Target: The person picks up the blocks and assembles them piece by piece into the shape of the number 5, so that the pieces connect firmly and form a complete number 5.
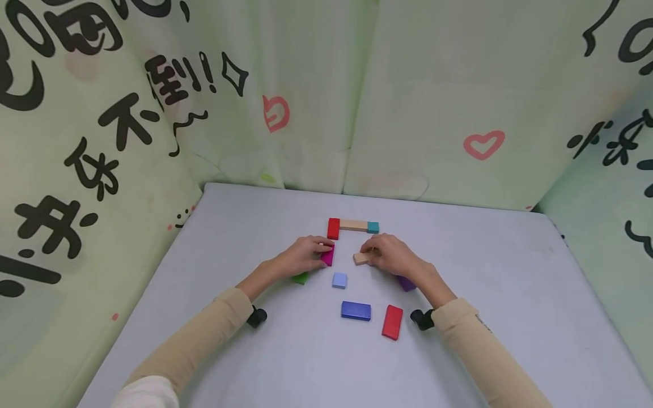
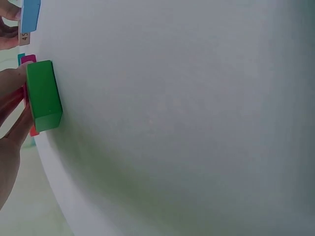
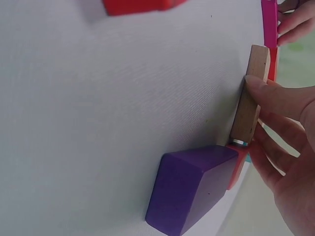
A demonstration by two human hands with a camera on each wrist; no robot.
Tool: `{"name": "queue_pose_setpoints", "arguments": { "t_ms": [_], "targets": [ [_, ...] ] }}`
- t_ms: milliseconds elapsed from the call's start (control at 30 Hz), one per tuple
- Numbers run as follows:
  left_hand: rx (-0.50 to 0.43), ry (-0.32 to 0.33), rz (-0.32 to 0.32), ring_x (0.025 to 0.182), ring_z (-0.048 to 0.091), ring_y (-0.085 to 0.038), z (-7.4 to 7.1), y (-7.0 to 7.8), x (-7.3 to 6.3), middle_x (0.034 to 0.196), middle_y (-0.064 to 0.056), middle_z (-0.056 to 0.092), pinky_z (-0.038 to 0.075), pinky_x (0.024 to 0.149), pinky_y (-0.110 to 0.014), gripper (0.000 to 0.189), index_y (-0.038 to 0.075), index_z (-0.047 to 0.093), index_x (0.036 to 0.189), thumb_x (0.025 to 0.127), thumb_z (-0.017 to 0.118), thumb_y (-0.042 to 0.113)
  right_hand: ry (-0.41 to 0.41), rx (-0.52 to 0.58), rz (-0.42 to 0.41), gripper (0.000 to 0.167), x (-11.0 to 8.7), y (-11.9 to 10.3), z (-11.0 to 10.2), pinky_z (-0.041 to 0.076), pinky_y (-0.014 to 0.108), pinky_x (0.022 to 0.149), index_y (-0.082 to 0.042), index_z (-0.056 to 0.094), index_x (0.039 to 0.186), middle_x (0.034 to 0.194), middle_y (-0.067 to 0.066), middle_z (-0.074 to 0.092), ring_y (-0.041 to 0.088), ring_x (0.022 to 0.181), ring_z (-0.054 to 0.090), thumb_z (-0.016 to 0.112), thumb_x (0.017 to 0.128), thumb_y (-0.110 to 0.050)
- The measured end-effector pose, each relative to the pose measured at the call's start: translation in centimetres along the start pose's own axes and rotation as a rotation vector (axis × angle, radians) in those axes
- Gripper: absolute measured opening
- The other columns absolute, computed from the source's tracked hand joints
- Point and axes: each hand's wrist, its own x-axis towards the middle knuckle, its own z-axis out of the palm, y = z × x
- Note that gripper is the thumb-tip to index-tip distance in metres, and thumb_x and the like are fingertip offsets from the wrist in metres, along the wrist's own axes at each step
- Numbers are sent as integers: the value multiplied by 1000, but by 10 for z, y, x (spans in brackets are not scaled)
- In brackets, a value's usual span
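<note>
My left hand (image 1: 302, 255) holds a magenta block (image 1: 328, 256) between thumb and fingers, low over the white table. Across from it, my right hand (image 1: 393, 255) pinches a plain wooden block (image 1: 361, 259); the right wrist view shows the thumb on the near face of this wooden block (image 3: 250, 96). Just beyond both hands, a red block (image 1: 333, 228), a long wooden block (image 1: 353, 225) and a teal block (image 1: 373, 227) form a row. A green block (image 2: 44, 96) lies beneath my left wrist, partly hidden in the head view. Beside my right wrist is a purple block (image 3: 189, 189).
Nearer the body lie a light blue block (image 1: 339, 280), a dark blue block (image 1: 356, 310) and a red block (image 1: 392, 322). An orange-red block (image 3: 238, 166) shows behind the purple one. Printed curtains (image 1: 408, 113) hang around the table (image 1: 285, 351).
</note>
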Motion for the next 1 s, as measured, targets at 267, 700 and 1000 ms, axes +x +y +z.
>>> {"name": "queue_pose_setpoints", "arguments": {
  "t_ms": [267, 700, 1000],
  "targets": [
    [24, 29, 39, 138, 53, -31, 2, 0, 5, 148, -11, 58, 47, 113, -42, 46, -1, 65, 136, 94, 77, 14, 17, 0, -32, 18, 1, 1, 2, 56, 49, 95, -3, 77, 112, 108, 9, 76, 26, 100, 67, 72, 94, -4],
    [24, 76, 50, 136, 56, -31, 4, -2, 10, 144, -14, 60, 49, 110, -39, 46, -3, 65, 135, 93, 77, 14, 12, 8, -18, 20, -2, 1, 0, 56, 48, 95, -3, 77, 113, 109, 10, 76, 27, 102, 67, 72, 94, -3],
    [23, 77, 32, 136, 55, -31, 5, -1, 13, 144, -14, 60, 50, 109, -40, 47, -2, 65, 135, 93, 78, 15, 8, 14, -13, 20, -2, 2, 0, 56, 48, 96, -3, 77, 113, 109, 10, 76, 27, 102, 67, 72, 93, -3]
  ]
}}
